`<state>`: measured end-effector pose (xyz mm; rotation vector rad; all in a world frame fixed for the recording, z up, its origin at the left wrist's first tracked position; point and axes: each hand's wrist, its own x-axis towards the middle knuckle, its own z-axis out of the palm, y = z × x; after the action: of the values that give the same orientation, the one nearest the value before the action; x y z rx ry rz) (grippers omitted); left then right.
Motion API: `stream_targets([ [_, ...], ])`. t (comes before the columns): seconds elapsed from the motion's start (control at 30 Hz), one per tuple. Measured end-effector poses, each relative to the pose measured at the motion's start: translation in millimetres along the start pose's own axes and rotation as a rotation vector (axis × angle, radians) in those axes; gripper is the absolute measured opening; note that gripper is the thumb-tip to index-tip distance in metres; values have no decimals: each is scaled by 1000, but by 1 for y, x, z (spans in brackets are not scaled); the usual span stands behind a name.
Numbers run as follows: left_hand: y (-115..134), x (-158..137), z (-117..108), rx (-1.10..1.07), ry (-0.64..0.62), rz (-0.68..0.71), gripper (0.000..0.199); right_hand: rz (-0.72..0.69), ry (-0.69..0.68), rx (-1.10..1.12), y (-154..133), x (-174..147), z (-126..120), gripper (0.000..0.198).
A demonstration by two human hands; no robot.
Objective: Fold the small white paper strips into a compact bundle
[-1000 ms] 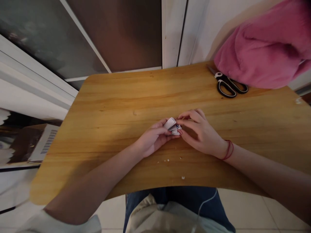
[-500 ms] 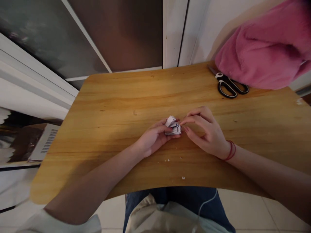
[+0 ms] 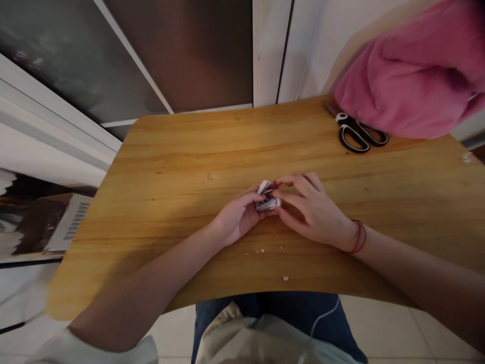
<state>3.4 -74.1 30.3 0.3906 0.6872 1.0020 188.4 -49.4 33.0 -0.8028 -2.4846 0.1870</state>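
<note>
A small bundle of folded white paper pieces (image 3: 268,202), with some dark blue marks, rests in my left hand (image 3: 239,212). The left thumb presses on it from above while the fingers support it underneath. From the right, my right hand (image 3: 312,210), with a red cord at the wrist, reaches to the bundle. Its thumb and fingertips touch the right edge of the paper, the fingers curved around that side. Whether those fingertips pinch a single piece is too small to make out. Both hands are just above the wooden table (image 3: 182,177).
Black-handled scissors (image 3: 356,132) lie at the back right beside a pink plush cloth (image 3: 413,86). Tiny white paper scraps (image 3: 262,251) are scattered near the front edge. At the left, below table level, is a cardboard box (image 3: 68,222). A panelled door stands behind the table.
My right hand has moved left, from just beside the paper bundle to touching its right edge. The upper pieces have shifted slightly in my left hand, which has hardly moved.
</note>
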Motion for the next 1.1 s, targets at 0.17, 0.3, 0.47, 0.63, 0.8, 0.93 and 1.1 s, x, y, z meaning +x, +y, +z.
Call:
stream_targets([
  [0.17,1,0,0,18,19,-17,26,-19,29,-19,-1,0,0,24],
  [0.3,2,1,1,13,15,-27,26,-55,74,-12,-1,0,2,18],
  [0.47,2,1,2,8,61,-25,25,-89,132,14,0,-1,1,14],
  [0.63,4,-1,2,34,60,-49,23,-126,181,28,0,-3,-1,13],
  [0.8,4,-2,2,44,34,-53,24,-135,223,46,-1,-4,-3,13],
  [0.93,3,-1,2,46,26,-40,24,-115,231,58,0,-3,-3,14],
  [1.1,2,0,3,39,27,-38,23,-64,231,125,-1,-3,-1,19],
])
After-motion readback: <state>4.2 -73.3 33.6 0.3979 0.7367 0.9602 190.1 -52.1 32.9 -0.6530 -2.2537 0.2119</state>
